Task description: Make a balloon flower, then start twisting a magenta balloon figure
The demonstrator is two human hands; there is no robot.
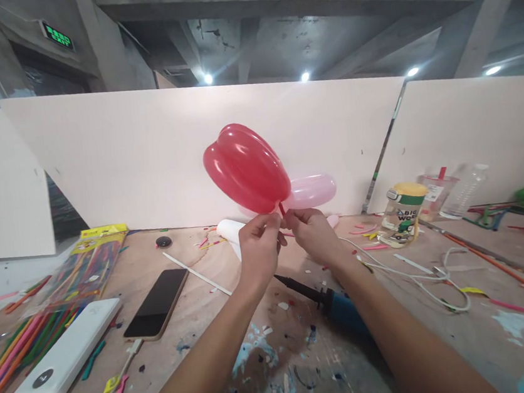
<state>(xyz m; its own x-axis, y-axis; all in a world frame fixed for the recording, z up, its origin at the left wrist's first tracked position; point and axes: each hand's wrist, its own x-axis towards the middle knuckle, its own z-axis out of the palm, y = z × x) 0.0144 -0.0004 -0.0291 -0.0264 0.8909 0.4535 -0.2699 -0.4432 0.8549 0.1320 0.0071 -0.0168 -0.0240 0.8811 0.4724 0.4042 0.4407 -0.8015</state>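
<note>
Both my hands are raised over the worktable, pinching the knot under a balloon shape. My left hand [258,244] is closed on the base of the red balloon [245,168], which is folded into several rounded lobes. My right hand [312,233] is closed right beside it, fingertips on the thin red tail of the same balloon. A pale pink balloon segment [311,191] sticks out to the right behind the red one, joined at the knot.
A black and blue hand pump [324,303] lies under my arms. A dark phone [157,304], a white power bank [67,357] and a pack of uninflated balloons [81,267] lie left. White cable [422,276], a jar [402,213] and cups stand right. White boards wall the back.
</note>
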